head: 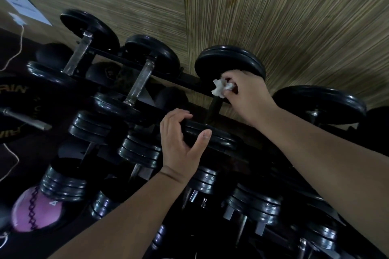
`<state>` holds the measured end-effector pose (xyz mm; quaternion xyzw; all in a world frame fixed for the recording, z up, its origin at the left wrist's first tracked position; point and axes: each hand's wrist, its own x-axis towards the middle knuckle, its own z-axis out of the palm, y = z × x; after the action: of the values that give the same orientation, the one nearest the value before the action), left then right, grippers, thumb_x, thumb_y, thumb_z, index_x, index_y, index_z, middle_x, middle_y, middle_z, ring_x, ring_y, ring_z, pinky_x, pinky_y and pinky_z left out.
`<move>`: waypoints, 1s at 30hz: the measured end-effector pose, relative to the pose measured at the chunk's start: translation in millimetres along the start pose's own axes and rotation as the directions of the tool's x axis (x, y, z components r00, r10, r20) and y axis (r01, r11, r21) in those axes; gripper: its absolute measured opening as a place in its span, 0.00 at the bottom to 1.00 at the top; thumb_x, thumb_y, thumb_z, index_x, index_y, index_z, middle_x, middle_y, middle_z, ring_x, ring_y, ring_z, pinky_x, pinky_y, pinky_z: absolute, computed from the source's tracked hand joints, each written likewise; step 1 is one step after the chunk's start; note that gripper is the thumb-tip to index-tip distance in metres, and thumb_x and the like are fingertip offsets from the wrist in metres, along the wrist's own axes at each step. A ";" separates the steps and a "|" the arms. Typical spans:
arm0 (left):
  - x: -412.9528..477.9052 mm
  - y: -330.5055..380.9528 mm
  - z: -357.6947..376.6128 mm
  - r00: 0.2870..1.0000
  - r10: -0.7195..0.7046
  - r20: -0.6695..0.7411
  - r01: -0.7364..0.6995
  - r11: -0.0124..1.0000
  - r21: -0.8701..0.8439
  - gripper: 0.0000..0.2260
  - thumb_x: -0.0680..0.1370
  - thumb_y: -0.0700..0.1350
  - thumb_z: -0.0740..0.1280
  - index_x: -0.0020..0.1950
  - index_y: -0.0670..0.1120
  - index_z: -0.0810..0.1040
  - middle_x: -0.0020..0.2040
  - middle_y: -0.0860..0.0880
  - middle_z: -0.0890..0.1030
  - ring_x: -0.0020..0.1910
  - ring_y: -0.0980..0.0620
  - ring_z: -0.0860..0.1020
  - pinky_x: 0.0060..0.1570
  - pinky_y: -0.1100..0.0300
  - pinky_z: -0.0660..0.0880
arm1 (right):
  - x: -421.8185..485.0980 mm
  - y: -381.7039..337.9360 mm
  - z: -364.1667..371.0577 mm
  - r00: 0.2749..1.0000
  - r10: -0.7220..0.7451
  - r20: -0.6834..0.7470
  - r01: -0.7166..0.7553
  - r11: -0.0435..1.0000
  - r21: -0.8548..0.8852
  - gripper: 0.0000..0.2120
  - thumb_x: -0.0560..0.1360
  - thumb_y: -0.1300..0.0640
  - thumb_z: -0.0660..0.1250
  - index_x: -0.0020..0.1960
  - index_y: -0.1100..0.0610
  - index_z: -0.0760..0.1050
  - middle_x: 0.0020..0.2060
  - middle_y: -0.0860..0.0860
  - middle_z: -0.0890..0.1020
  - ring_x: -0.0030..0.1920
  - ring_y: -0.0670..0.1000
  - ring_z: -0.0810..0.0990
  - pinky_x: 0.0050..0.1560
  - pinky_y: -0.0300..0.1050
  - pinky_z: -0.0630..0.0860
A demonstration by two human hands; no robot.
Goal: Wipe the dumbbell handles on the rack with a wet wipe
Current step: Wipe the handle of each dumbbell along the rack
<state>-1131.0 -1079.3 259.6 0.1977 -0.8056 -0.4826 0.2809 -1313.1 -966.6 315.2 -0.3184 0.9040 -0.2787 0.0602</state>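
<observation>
Rack: black metal rack (189, 82), two tiers of rails running left to right.
Upper tier: four round-plate dumbbells lie across the rails side by side: left-end dumbbell (77, 54), second dumbbell (140, 82), third dumbbell (229, 61), right-end dumbbell (320, 101).
Lower tier: stacked-plate dumbbells (140, 151) in a close row along the front edge.
</observation>
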 end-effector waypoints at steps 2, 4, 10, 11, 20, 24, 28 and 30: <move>-0.2 -0.6 0.0 1.000 0.001 0.000 -0.001 1.000 0.004 0.28 0.77 0.70 0.63 0.62 0.48 0.75 0.62 0.51 0.77 0.64 0.46 0.73 0.62 0.43 0.73 | 2.9 -3.4 3.0 0.996 -0.062 0.061 0.062 0.998 -0.008 0.13 0.78 0.57 0.67 0.62 0.52 0.79 0.54 0.49 0.76 0.53 0.47 0.75 0.53 0.43 0.74; -0.3 -0.7 0.0 1.000 -0.009 0.001 0.009 1.000 0.004 0.28 0.77 0.70 0.63 0.62 0.48 0.75 0.62 0.51 0.76 0.64 0.46 0.73 0.62 0.43 0.74 | -0.2 -7.0 7.2 0.977 -0.156 0.143 0.162 0.986 -0.036 0.09 0.78 0.57 0.66 0.57 0.53 0.82 0.49 0.48 0.73 0.49 0.45 0.73 0.51 0.46 0.76; -0.6 -0.6 0.2 1.000 -0.010 -0.004 0.010 1.000 -0.003 0.29 0.76 0.70 0.64 0.61 0.46 0.75 0.62 0.52 0.76 0.65 0.46 0.73 0.60 0.43 0.74 | -11.8 -14.8 9.1 0.884 -0.332 0.330 0.355 0.935 -0.010 0.06 0.78 0.57 0.67 0.52 0.55 0.82 0.49 0.48 0.73 0.47 0.49 0.78 0.49 0.49 0.78; -0.5 -0.4 0.0 1.000 -0.015 0.000 0.015 1.000 -0.004 0.29 0.76 0.70 0.64 0.61 0.47 0.75 0.62 0.52 0.76 0.65 0.46 0.73 0.60 0.43 0.74 | -5.5 -12.7 8.4 0.912 -0.301 0.278 0.322 0.946 -0.033 0.07 0.78 0.57 0.67 0.52 0.54 0.82 0.50 0.49 0.74 0.48 0.50 0.77 0.49 0.48 0.78; 0.2 -1.5 -0.6 1.000 -0.003 0.008 0.003 1.000 -0.016 0.28 0.77 0.70 0.64 0.61 0.47 0.75 0.62 0.50 0.77 0.66 0.46 0.73 0.65 0.41 0.72 | -17.0 -2.7 12.2 0.894 -0.303 0.330 0.287 0.953 0.097 0.06 0.74 0.56 0.75 0.50 0.52 0.85 0.42 0.44 0.74 0.41 0.44 0.79 0.43 0.47 0.80; 0.0 -2.1 0.9 1.000 0.015 -0.008 -0.015 1.000 -0.012 0.28 0.77 0.69 0.64 0.61 0.46 0.75 0.61 0.50 0.77 0.66 0.47 0.73 0.65 0.42 0.72 | -15.4 3.7 14.6 0.962 -0.219 0.162 0.208 0.975 0.085 0.06 0.73 0.59 0.74 0.48 0.52 0.85 0.42 0.48 0.78 0.41 0.48 0.80 0.44 0.49 0.80; -0.8 -2.0 3.8 1.000 0.013 -0.021 -0.014 1.000 -0.027 0.28 0.77 0.69 0.64 0.61 0.45 0.76 0.61 0.51 0.77 0.65 0.47 0.73 0.65 0.44 0.72 | -3.6 0.2 11.2 0.983 0.147 -0.109 -0.118 0.964 0.237 0.02 0.74 0.54 0.73 0.47 0.49 0.84 0.43 0.44 0.82 0.45 0.41 0.80 0.48 0.37 0.77; -0.6 -2.4 4.9 0.999 0.017 -0.033 -0.019 0.999 -0.044 0.28 0.77 0.69 0.64 0.61 0.45 0.75 0.61 0.51 0.77 0.65 0.47 0.73 0.65 0.43 0.73 | -5.7 -5.1 17.5 0.961 0.233 -0.150 -0.191 0.949 0.252 0.03 0.74 0.53 0.73 0.48 0.50 0.84 0.46 0.45 0.82 0.45 0.40 0.80 0.47 0.33 0.77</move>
<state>-1133.6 -1076.8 255.4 0.1922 -0.7917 -0.4946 0.3028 -1300.8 -974.6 303.0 -0.1835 0.8955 -0.4029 0.0461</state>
